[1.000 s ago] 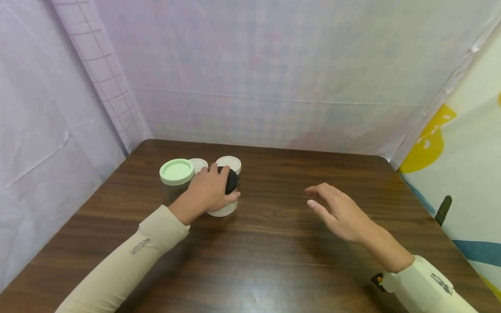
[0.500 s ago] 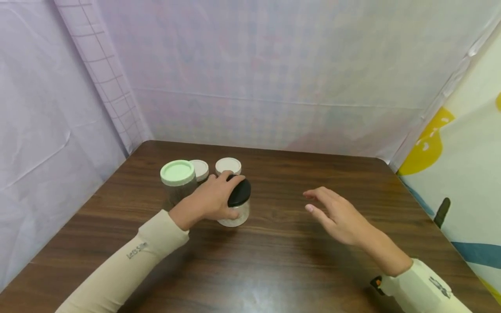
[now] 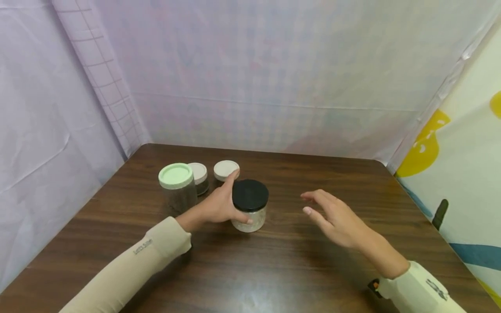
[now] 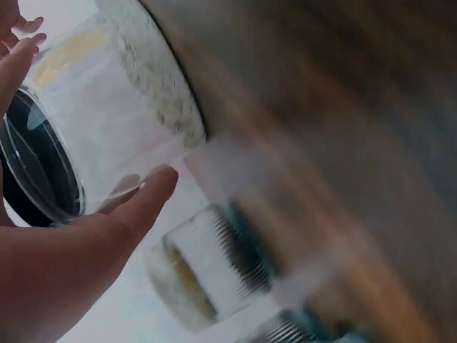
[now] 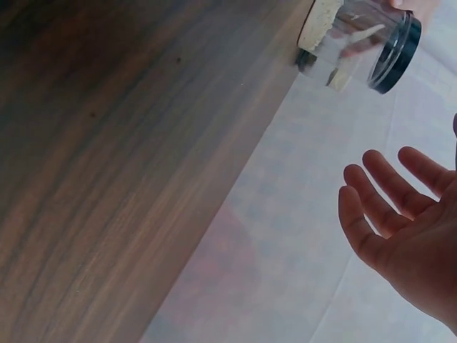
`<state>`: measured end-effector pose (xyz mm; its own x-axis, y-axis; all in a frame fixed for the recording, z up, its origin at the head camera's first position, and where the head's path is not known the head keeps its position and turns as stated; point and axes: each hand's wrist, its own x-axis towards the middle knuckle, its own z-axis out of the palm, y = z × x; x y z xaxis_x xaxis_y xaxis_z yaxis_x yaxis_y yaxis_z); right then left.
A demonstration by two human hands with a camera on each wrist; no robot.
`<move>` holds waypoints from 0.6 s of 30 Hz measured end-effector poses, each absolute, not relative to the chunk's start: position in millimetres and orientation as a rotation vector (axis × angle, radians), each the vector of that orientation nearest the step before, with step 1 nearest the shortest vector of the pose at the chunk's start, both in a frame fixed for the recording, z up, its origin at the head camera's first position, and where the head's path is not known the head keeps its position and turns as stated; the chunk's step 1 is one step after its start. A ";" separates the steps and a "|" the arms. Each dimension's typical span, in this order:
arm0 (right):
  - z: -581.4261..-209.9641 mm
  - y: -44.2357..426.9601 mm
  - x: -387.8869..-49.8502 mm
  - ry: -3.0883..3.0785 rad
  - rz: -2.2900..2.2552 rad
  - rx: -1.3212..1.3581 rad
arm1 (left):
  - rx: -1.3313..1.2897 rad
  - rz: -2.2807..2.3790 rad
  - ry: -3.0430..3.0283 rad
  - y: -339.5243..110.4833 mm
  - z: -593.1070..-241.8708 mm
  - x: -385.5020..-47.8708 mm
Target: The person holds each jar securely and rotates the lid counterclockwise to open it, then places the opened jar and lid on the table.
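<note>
A clear jar with a black lid stands upright near the middle of the table. My left hand holds it from the left, thumb across the front and fingers behind, partly hidden. In the left wrist view a pale, grainy layer lies in the bottom of the jar. To the right, my right hand hovers over the table, apart from the jar and holding nothing. In the right wrist view the fingers of the right hand are loosely bent.
Left of the held jar stand a tall jar with a green lid and two smaller jars with white lids. The brown wooden table ends at a hanging cloth behind.
My left hand has moved the black-lidded jar to the right and slightly nearer, away from the other jars. Its grasp has shifted from over the lid to the side. The right hand has barely moved.
</note>
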<state>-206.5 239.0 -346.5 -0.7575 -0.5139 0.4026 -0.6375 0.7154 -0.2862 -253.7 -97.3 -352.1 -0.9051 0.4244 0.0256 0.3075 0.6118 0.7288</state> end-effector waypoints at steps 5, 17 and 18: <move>-344.0 236.3 -206.7 -2.625 0.614 0.909 | 0.563 1.377 2.514 -96.6 -362.9 -260.1; -340.1 230.2 -206.4 -2.626 0.626 0.930 | 0.638 1.399 2.471 -90.8 -368.9 -261.7; -339.6 229.4 -206.5 -2.621 0.625 0.936 | 0.644 1.396 2.474 -89.6 -368.9 -261.5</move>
